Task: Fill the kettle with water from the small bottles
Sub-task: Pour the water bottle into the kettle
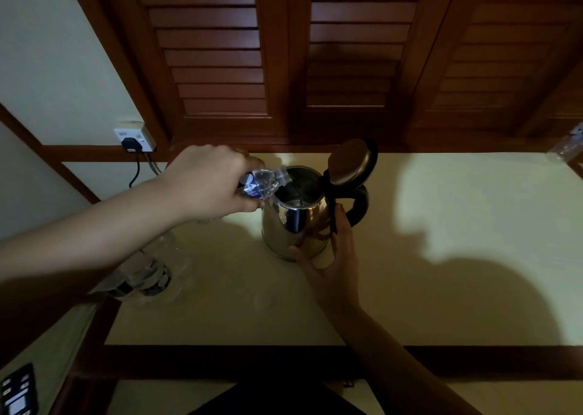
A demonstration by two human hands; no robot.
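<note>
A steel kettle (290,222) with a black handle stands on the cream table (441,256), its lid (350,162) flipped up. My left hand (208,182) grips a small clear water bottle (263,182) with a blue label, tipped so its mouth lies over the kettle's opening. A thin stream of water runs into the kettle. My right hand (328,256) rests against the kettle's near side below the handle, fingers straight and spread.
Several clear bottles (148,272) stand at the table's left edge under my left forearm. A wall socket with a black plug (134,140) and cable is at the back left. Louvred wooden doors rise behind the table. A plastic-wrapped item (568,144) lies far right.
</note>
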